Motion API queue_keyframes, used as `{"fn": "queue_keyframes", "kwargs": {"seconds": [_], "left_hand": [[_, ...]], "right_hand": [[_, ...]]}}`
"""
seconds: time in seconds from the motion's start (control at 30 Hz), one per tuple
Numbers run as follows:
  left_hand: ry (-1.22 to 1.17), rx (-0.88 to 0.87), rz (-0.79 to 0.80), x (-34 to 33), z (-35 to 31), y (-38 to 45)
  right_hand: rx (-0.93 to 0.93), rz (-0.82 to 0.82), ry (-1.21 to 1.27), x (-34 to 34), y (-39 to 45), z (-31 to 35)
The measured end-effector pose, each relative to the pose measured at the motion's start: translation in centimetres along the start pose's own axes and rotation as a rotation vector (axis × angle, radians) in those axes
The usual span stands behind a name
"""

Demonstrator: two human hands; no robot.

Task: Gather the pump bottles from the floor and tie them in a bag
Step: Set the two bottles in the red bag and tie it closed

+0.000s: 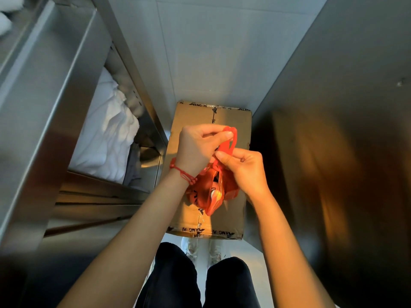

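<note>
A red plastic bag (204,196) hangs above a cardboard box, bulging with things inside; a pale, shiny part of something shows through its gap. My left hand (198,147) pinches one red handle loop of the bag at the top. My right hand (242,167) pinches the other handle just below and to the right. The two handles cross between my fingers. A red string bracelet circles my left wrist. The shapes inside the bag are mostly hidden by the plastic.
A taped cardboard box (231,121) lies on the floor under the bag, between a steel shelf unit (51,107) on the left and a steel panel (344,130) on the right. White linen (106,138) lies on the shelf. My legs and shoes are below.
</note>
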State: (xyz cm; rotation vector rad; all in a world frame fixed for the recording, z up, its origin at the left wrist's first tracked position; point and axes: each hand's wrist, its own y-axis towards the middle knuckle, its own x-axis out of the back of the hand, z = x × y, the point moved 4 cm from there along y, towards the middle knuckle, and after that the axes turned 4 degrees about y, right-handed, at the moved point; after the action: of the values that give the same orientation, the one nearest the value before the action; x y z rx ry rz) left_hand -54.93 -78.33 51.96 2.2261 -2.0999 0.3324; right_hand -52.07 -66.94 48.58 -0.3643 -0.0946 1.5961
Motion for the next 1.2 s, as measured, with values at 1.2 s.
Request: {"fn": "queue_keyframes", "kwargs": {"seconds": [1.2], "left_hand": [[0.826, 0.112, -0.575, 3.9, 4.6, -31.7]], "right_hand": [[-0.277, 0.196, 0.087, -0.1, -19.0, -1.5]]}}
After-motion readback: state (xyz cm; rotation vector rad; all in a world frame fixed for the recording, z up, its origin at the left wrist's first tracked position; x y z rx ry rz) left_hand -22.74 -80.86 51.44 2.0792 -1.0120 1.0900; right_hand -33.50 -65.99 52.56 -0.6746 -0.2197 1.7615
